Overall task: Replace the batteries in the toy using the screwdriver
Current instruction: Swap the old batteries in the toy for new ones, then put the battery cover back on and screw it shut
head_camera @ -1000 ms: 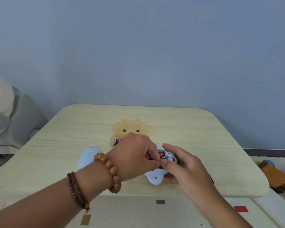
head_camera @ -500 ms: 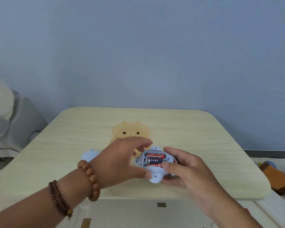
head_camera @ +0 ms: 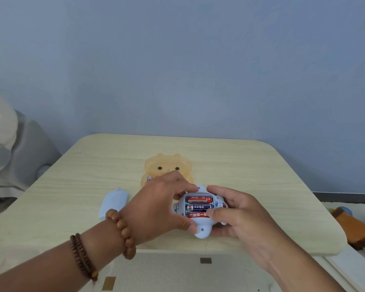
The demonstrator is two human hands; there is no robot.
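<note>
Bracelets (head_camera: 124,230) of brown beads circled the left wrist at the lower left of the frame. Just above them, the left hand (head_camera: 156,205) gripped the pale blue toy (head_camera: 202,230) at lower centre, thumb on its near edge and fingers curled over its far edge. The right hand (head_camera: 240,218) clasped the toy's right side, its thumb resting on the nearest of three batteries (head_camera: 198,207) in the open compartment. Left of the hands, a pale blue cover (head_camera: 114,202) lay on the table (head_camera: 251,161). Behind the hands sat an orange bear-shaped case (head_camera: 167,165), holding what may be spare cells (head_camera: 149,178), mostly hidden.
</note>
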